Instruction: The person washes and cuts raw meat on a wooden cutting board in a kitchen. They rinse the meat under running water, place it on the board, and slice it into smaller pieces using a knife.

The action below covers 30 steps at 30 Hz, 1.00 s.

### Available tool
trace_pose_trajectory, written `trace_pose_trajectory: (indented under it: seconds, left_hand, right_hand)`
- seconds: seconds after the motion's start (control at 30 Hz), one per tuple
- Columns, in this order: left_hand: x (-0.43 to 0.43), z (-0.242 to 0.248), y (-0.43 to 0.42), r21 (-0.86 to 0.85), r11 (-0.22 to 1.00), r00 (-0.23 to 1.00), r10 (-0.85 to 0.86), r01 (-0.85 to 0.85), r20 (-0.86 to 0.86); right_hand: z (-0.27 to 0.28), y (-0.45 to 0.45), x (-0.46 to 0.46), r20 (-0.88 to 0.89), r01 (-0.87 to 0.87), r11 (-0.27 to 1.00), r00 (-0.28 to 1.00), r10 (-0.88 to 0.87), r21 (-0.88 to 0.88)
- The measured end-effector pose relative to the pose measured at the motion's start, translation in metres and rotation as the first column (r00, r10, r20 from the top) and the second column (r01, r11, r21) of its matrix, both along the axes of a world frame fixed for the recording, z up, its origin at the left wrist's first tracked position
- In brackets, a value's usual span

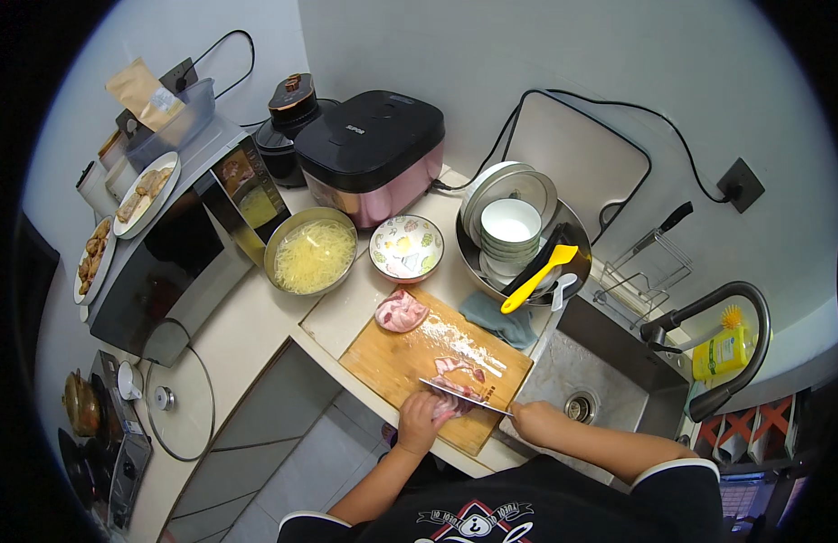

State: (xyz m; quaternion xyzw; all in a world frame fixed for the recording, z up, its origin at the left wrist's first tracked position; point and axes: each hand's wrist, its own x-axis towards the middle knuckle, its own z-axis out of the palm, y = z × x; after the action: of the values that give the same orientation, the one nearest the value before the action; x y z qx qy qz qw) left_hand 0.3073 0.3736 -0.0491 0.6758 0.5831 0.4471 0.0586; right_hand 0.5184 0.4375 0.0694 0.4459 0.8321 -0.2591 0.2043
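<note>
A wooden cutting board (385, 356) lies on the counter before me, wet and shiny in its middle. My left hand (419, 421) presses on a piece of raw meat (453, 406) near the board's front edge. The handle of a kitchen knife (469, 399) is in my right hand (533, 422), and its blade lies along the far side of that piece. Just beyond the blade are cut slices of meat (453, 366). A larger lump of raw meat (401, 311) rests at the board's far left corner.
Right of the board is a sink (595, 366) with a black faucet (714, 298). Behind it stand a basin of dishes (469, 261) and a grey-blue cloth (498, 319). To the left are a patterned bowl (406, 248), a bowl of yellow shreds in water (313, 254) and a glass lid (188, 414).
</note>
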Motion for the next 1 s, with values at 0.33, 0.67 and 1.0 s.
trace_pose_trajectory:
  seconds: [0.33, 0.67, 1.0]
  left_hand:
    - [0.0, 0.003, 0.0, -0.025, 1.0, 1.0, -0.005, 0.005, -0.026]
    - [0.004, 0.021, -0.007, -0.04, 0.995, 0.993, 0.088, -0.092, -0.075]
    - [0.0, 0.014, -0.008, -0.077, 0.997, 1.0, 0.019, -0.018, 0.012]
  right_hand:
    - [-0.037, 0.03, -0.092, -0.325, -0.113, 0.97, 0.928, 0.18, 0.214]
    - [-0.011, 0.057, -0.029, -0.156, -0.062, 0.976, 0.983, 0.096, 0.207]
    - [0.005, 0.009, 0.022, -0.083, -0.009, 0.997, 0.996, 0.015, 0.074]
